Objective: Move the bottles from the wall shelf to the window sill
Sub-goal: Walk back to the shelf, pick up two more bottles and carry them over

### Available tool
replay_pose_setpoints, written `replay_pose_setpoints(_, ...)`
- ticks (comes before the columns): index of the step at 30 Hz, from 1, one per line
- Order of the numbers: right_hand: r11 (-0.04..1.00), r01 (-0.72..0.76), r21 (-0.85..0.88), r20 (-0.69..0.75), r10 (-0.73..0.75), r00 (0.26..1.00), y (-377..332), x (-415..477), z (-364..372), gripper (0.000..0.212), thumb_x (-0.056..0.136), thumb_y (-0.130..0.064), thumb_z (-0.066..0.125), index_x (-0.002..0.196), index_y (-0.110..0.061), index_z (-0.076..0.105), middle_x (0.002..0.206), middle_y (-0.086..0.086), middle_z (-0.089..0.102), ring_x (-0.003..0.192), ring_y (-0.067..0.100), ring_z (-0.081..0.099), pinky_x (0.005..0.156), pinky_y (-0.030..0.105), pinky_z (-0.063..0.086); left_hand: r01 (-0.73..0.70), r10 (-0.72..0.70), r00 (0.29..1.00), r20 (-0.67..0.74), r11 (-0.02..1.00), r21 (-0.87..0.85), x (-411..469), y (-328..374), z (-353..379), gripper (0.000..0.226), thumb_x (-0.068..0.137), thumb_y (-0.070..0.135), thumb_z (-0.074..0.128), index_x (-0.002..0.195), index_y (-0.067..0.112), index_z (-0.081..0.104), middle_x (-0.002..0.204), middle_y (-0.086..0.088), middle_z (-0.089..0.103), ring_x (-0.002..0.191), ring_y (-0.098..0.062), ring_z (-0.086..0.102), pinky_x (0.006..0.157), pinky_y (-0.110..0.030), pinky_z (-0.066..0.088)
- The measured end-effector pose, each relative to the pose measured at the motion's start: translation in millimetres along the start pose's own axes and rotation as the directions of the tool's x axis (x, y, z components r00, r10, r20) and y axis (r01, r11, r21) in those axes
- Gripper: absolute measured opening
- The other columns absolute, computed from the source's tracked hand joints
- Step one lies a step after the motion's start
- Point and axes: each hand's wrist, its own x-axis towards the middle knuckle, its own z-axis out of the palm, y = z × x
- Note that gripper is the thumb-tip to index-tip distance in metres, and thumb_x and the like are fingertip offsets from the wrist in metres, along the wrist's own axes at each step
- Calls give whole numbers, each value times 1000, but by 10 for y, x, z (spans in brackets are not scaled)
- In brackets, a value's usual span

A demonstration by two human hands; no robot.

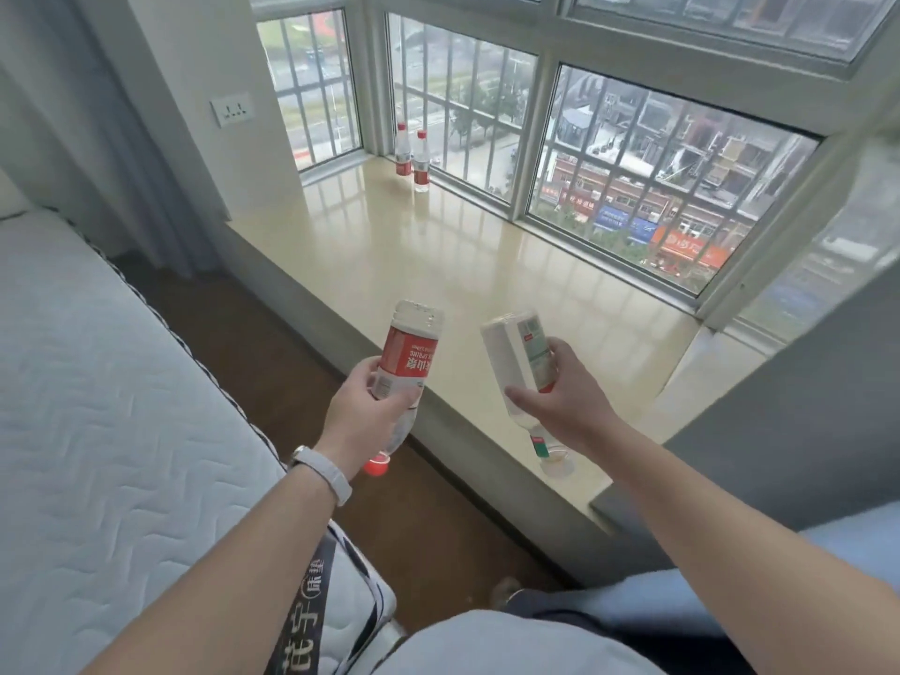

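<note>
My left hand (363,421) grips a clear water bottle with a red label (406,355), held upside down so its red cap points toward me. My right hand (565,397) holds a white squarish bottle (516,358), also tipped with its clear cap end down near the front edge of the sill. Both hands hover over the near edge of the wide beige window sill (462,255). Two more red-labelled water bottles (411,155) stand upright at the sill's far left corner by the window.
A white quilted mattress (97,382) lies at the left, with a strip of dark wood floor (253,324) between it and the sill. Barred windows (633,177) back the sill. A grey wall (779,421) rises at the right, and a wall socket (233,112) sits at the far left.
</note>
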Motion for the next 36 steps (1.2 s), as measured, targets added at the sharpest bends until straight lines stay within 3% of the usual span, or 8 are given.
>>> replay_pose_setpoints(5,1000,-5,10,49,5,999,-83,661,155,65,73,-42,74,130,-36,42,109,-9,61,90,10,62,73,36,55,31,-30,999,-33,999,21,544,61,-44,52,82,45,76,126,34,51,109,18,62,100,-6,63,89,-37,55)
replay_pose_setpoints(9,999,-5,46,91,1,996,-179,1351,303,66,77,-36,75,134,-32,42,108,-7,62,88,9,62,68,31,53,38,-35,996,-77,998,43,1084,176,-88,44,84,44,75,120,37,50,108,19,61,99,-4,62,87,-34,54)
replay_pose_setpoints(12,999,-2,54,135,-6,991,-267,1852,398,62,77,-36,74,130,-31,43,104,-7,63,87,12,64,75,37,56,69,-62,991,-119,996,58,1461,261,-126,42,85,45,73,119,39,49,106,20,62,98,-5,62,86,-32,53)
replay_pose_setpoints(19,999,7,54,219,-19,976,-447,2988,510,49,77,-36,74,113,-40,41,99,-11,62,82,8,62,74,39,56,107,-87,973,-214,991,83,2364,543,-197,40,86,44,73,119,40,50,106,22,62,96,-3,63,85,-32,53)
replay_pose_setpoints(25,998,38,58,282,-53,958,-731,3498,724,62,78,-35,74,131,-31,42,101,-11,60,81,0,59,60,25,47,168,-146,952,-268,984,60,2650,540,-341,43,86,45,72,123,39,51,109,19,63,100,-8,64,93,-39,54)
replay_pose_setpoints(30,997,62,41,354,-72,933,-999,3833,973,54,78,-32,74,122,-36,44,100,-15,63,82,3,63,74,34,55,182,-155,929,-336,982,53,2912,438,-704,44,84,48,72,122,42,50,110,19,63,101,-10,64,92,-41,55)
replay_pose_setpoints(36,996,90,1,373,-84,924,-1332,4254,1397,45,77,-33,73,107,-43,41,96,-16,63,83,9,66,79,42,57,215,-199,916,-349,977,5,3370,127,-1151,46,83,52,72,123,41,52,109,19,66,99,-10,66,92,-43,56)
